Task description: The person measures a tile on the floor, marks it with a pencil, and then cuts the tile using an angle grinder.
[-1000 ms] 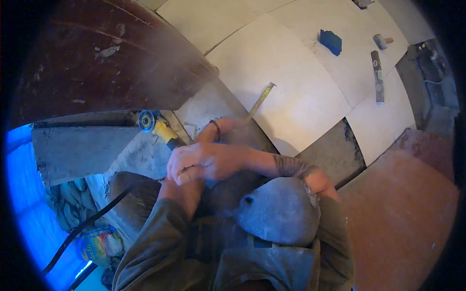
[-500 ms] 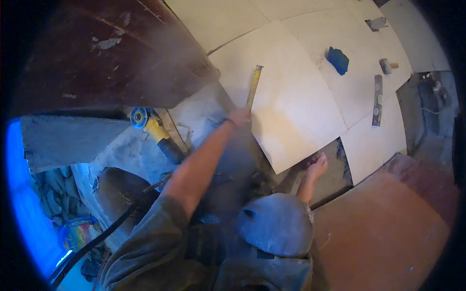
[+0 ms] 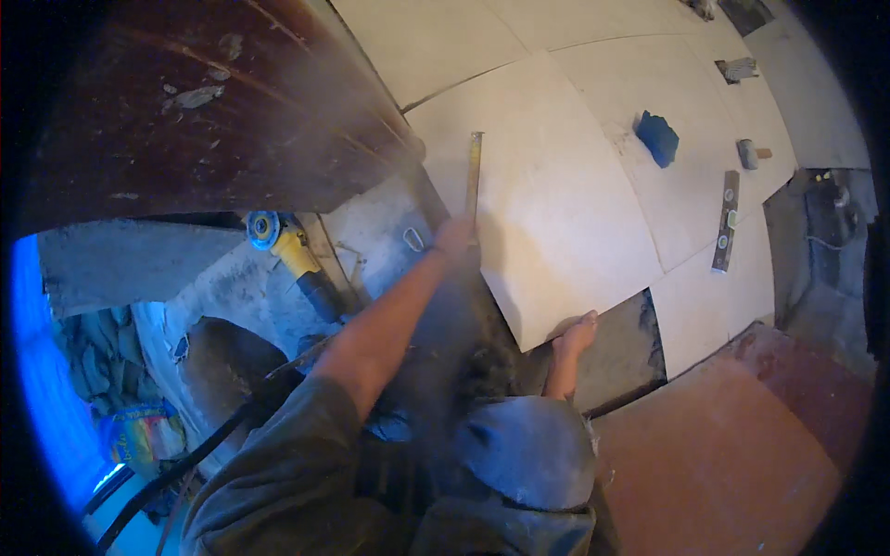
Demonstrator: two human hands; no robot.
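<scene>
My left hand (image 3: 452,241) is closed around a tape measure, its case hidden in the fist. The tape's yellow blade (image 3: 474,171) extends away from me over a large cream floor tile (image 3: 565,204), along its left side. At the tile's near edge is my right hand (image 3: 577,335), fingers curled against the edge and partly hidden. Below that edge a gap of bare grey floor (image 3: 616,347) shows. Left of my left forearm lies a yellow and black angle grinder (image 3: 295,255) with a blue disc. A small metal loop (image 3: 413,239) rests beside my left hand.
A dark red wooden panel (image 3: 213,120) stands at the upper left. On the tiles to the right are a spirit level (image 3: 727,222), a blue shard (image 3: 656,139) and a small mallet (image 3: 747,154). A black cable (image 3: 176,477) runs by my left knee. Haze hangs in the air.
My right hand has come from over the bare gap to the tile's near edge. The tape blade has swung a little left, to point straighter away. The view has shifted slightly.
</scene>
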